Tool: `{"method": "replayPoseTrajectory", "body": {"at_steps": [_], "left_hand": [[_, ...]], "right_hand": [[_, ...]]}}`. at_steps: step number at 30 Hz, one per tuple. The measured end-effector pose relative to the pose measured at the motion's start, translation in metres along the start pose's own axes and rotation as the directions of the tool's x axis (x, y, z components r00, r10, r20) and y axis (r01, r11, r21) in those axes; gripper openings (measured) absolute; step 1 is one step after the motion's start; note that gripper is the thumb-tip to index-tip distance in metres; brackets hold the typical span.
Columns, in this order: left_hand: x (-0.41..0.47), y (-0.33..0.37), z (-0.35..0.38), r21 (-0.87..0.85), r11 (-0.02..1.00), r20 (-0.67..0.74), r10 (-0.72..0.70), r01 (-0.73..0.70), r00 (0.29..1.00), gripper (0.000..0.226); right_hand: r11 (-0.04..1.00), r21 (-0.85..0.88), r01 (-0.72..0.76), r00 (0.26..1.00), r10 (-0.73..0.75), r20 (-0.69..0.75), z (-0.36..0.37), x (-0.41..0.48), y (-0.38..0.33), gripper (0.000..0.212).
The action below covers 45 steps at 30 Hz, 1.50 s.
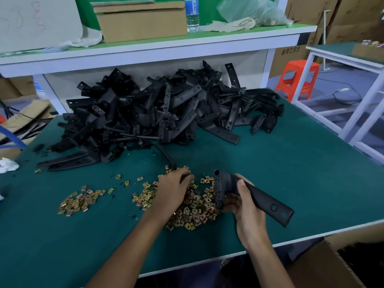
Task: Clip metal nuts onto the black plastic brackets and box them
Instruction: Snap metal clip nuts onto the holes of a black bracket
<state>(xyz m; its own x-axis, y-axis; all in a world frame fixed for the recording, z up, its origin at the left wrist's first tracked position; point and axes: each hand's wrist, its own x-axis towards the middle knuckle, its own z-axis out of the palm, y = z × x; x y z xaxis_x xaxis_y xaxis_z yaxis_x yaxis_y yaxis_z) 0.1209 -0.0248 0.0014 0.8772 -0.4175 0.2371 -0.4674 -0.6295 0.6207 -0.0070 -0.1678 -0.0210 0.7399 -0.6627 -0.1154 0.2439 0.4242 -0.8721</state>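
We were barely started: right hand (246, 208) fingers gripped one bracket (268, 201) at 5 o'clock on the table (291, 163), left hand (172, 191) fingers curled into the nuts (195, 213) at 6 o'clock, grasp unclear, bracket heap (166, 111) at 12 o'clock unclipped, box (324, 267) contents hidden.

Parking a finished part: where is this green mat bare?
Bare green mat lies right of the black plastic bracket in the right hand, and along the near left edge. Crowded: heap of black brackets at the back, brass-coloured metal clip nuts mid-table.
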Motion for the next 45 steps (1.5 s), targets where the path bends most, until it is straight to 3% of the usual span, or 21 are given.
{"method": "replayPoseTrajectory", "body": {"at_steps": [6, 8, 11, 15, 21, 31, 40, 45], "left_hand": [[-0.011, 0.001, -0.014, -0.097, 0.993, 0.004, -0.062, 0.062, 0.998, 0.017], [-0.019, 0.006, -0.018, -0.224, 0.968, 0.047, -0.106, 0.114, 0.993, 0.016], [-0.040, 0.017, -0.015, -0.477, 0.841, 0.212, -0.171, 0.255, 0.962, 0.008], [-0.059, 0.029, -0.004, -0.665, 0.632, 0.345, -0.213, 0.398, 0.914, 0.015], [-0.066, 0.037, 0.002, -0.704, 0.542, 0.375, -0.265, 0.458, 0.889, 0.015], [-0.065, 0.048, 0.005, -0.822, 0.178, 0.476, -0.308, 0.541, 0.824, 0.012], [-0.065, 0.048, 0.004, -0.813, 0.165, 0.510, -0.261, 0.558, 0.820, 0.016], [-0.060, 0.049, 0.000, -0.775, 0.251, 0.557, -0.160, 0.580, 0.815, 0.026]], "right_hand": [[1.000, 0.009, 0.002, 1.000, -0.002, 0.027, 0.000, -0.001, 0.002, 0.024], [1.000, 0.015, -0.007, 0.999, 0.007, 0.044, 0.000, 0.000, 0.002, 0.027], [1.000, 0.028, -0.012, 0.996, 0.009, 0.086, -0.002, 0.001, -0.001, 0.041], [0.998, 0.046, -0.033, 0.988, 0.025, 0.155, -0.005, 0.003, -0.006, 0.050], [0.983, 0.073, -0.168, 0.967, 0.150, 0.205, -0.001, -0.005, -0.002, 0.028], [0.975, 0.073, -0.212, 0.941, 0.183, 0.284, -0.003, -0.006, -0.005, 0.028], [0.970, 0.015, -0.243, 0.932, 0.229, 0.282, -0.005, -0.006, -0.004, 0.033], [0.969, -0.025, -0.246, 0.923, 0.242, 0.298, -0.006, -0.007, -0.002, 0.025]]}}
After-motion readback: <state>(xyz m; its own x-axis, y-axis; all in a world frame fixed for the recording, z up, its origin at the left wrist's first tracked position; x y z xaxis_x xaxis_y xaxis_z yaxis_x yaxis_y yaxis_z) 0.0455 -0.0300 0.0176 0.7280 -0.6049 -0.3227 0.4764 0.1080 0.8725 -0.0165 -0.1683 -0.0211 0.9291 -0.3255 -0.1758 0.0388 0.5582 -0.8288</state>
